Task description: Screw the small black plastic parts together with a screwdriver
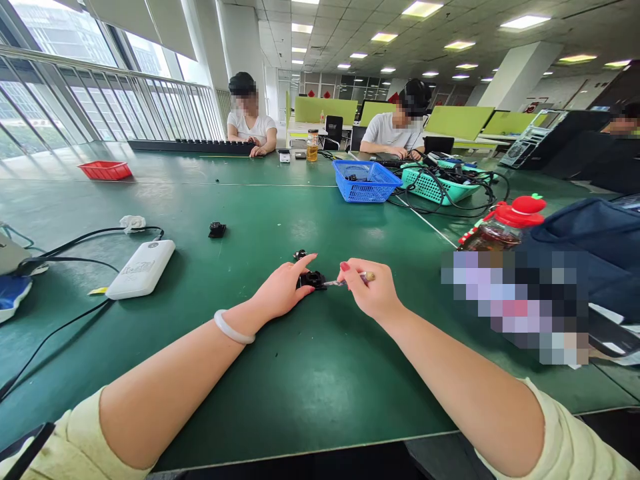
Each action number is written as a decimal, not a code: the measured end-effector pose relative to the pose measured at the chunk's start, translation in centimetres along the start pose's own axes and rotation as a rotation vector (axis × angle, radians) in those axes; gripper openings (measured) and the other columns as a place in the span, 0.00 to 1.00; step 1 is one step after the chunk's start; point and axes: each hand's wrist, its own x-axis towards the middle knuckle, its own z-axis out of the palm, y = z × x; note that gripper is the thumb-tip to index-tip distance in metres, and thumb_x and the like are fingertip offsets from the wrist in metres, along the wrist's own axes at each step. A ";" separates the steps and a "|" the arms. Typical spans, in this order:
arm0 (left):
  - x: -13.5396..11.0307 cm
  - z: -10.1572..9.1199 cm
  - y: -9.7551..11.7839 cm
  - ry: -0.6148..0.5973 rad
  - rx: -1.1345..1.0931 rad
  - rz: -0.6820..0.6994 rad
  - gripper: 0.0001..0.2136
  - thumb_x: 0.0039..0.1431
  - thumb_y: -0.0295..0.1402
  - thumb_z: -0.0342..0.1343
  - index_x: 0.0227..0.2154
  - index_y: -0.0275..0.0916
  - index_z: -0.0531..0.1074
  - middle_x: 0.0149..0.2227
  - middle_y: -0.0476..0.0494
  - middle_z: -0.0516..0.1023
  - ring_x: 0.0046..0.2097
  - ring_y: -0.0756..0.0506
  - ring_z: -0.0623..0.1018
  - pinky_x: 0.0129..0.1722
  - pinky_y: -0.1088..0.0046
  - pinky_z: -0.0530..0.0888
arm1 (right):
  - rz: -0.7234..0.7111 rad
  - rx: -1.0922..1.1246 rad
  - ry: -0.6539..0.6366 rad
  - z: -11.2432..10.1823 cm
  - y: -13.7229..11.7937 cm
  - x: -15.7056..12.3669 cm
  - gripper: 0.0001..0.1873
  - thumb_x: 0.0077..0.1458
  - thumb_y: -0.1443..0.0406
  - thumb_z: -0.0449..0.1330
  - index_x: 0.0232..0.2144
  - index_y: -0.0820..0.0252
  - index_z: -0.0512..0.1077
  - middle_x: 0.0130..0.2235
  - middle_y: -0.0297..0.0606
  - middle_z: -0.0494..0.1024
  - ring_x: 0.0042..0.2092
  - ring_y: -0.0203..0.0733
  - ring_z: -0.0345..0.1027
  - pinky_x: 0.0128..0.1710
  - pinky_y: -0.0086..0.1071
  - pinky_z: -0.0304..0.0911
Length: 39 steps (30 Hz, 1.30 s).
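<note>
My left hand (281,291) grips a small black plastic part (313,280) between thumb and fingers, low over the green table. In my right hand (373,288) is a small screwdriver (336,283), its thin shaft pointing left and its tip at the right edge of the black part. The fist hides most of the handle, though its yellowish end shows. Just beyond my left fingers lies another small dark piece (299,255). Farther left, a separate black part (217,230) rests on the table.
A white power bank (141,270) with black cables lies left. Behind stand a red tray (105,171), a blue basket (367,181) and a green basket (440,185) of cables. A red-lidded bottle (505,223) and dark bag (595,247) are right. Two people sit across the table.
</note>
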 end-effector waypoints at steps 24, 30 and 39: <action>-0.1 -0.7 -0.3 0.160 0.075 0.083 0.25 0.64 0.38 0.51 0.63 0.46 0.58 0.49 0.43 0.76 0.53 0.40 0.71 0.55 0.58 0.69 | 0.150 0.299 0.155 0.2 0.5 0.1 0.29 0.59 0.43 0.50 0.21 0.57 0.72 0.20 0.34 0.68 0.23 0.36 0.62 0.25 0.31 0.58; -0.3 -1.2 -0.4 0.368 0.221 -0.042 0.19 0.65 0.30 0.45 0.58 0.42 0.64 0.53 0.39 0.73 0.54 0.38 0.69 0.56 0.56 0.67 | 0.126 0.245 0.240 -0.5 0.4 0.4 0.31 0.59 0.42 0.49 0.18 0.57 0.70 0.19 0.34 0.66 0.23 0.36 0.60 0.24 0.32 0.57; -0.8 -1.3 -0.1 0.158 0.397 -0.250 0.21 0.68 0.40 0.39 0.51 0.39 0.73 0.49 0.36 0.70 0.41 0.40 0.76 0.45 0.60 0.73 | 0.072 0.032 0.011 0.1 0.6 0.3 0.30 0.61 0.44 0.48 0.19 0.57 0.71 0.18 0.32 0.67 0.21 0.34 0.58 0.24 0.30 0.52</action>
